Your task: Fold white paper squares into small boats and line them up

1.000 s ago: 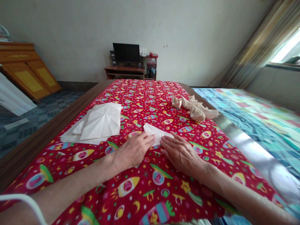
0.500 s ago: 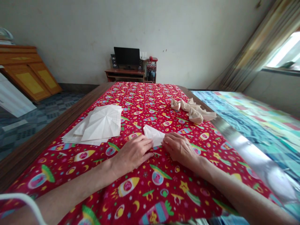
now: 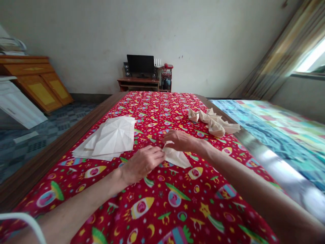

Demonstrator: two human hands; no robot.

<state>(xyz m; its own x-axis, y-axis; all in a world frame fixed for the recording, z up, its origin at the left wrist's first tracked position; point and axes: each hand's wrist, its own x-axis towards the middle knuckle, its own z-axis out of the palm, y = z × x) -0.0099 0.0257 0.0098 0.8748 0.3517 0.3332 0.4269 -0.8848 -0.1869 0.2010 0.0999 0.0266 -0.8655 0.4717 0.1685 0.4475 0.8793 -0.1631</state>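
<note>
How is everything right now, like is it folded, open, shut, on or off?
Paper at the hands: folded, not flat
Paper pile: creased, opened out, stacked unevenly
Paper shapes: folded up, bunched together
Red cloth: spread out
Screen: dark
Cupboard doors: shut
Curtain: pulled aside

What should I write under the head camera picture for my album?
Two hands fold white paper on a red rocket-print cloth.

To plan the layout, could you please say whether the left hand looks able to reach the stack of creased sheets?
Probably yes: the stack of creased sheets lies near the left hand with only tablecloth between, though its fingers touch the folded paper.
</note>
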